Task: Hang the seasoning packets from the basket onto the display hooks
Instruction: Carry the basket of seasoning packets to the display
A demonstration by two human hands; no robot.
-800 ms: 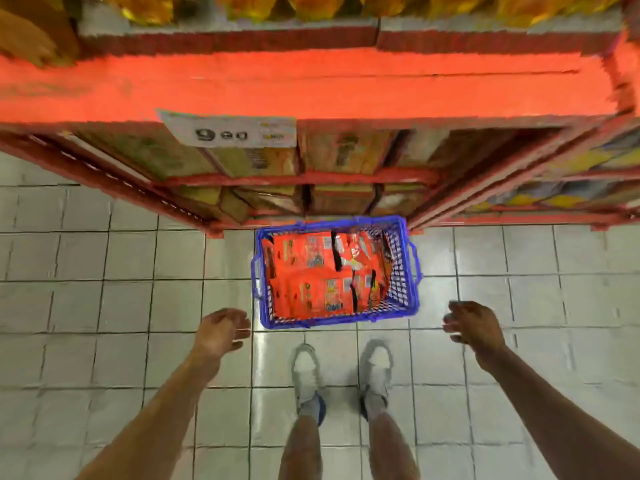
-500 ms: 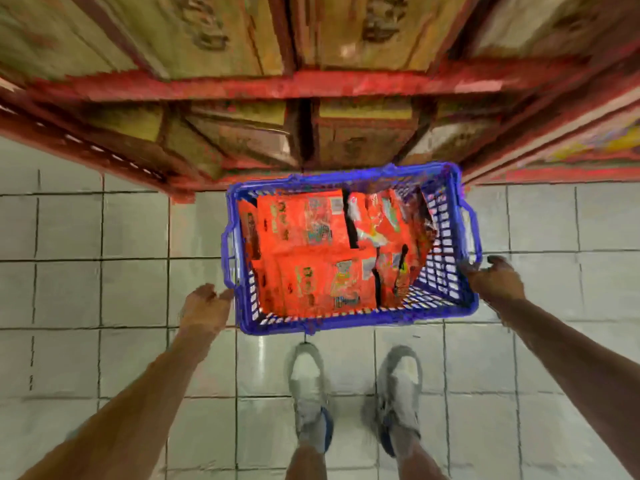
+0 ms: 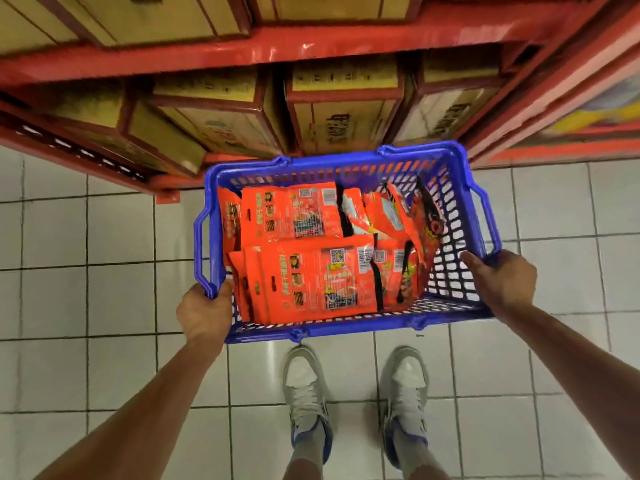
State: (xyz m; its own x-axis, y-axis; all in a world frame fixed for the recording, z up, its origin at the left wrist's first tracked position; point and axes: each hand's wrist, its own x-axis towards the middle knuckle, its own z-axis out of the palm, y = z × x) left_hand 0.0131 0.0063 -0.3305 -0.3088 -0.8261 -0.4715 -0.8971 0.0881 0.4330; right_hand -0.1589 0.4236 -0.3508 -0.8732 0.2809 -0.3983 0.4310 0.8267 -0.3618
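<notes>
Blue plastic slatted basket (image 3: 346,161) of orange seasoning packets (image 3: 311,275), left hand (image 3: 204,310) gripping its 8 o'clock rim, right hand (image 3: 502,282) clasping the 4 o'clock rim

One basket (image 3: 332,161), two hands (image 3: 204,315), two shoes (image 3: 304,382).

You get even, fairly bright overhead light, with glare on the glossy floor tiles (image 3: 349,355) and the red shelf rail (image 3: 311,46). Straight lines bow toward the edges (wide-angle lens), and the cardboard boxes (image 3: 343,109) look softly smeared.
</notes>
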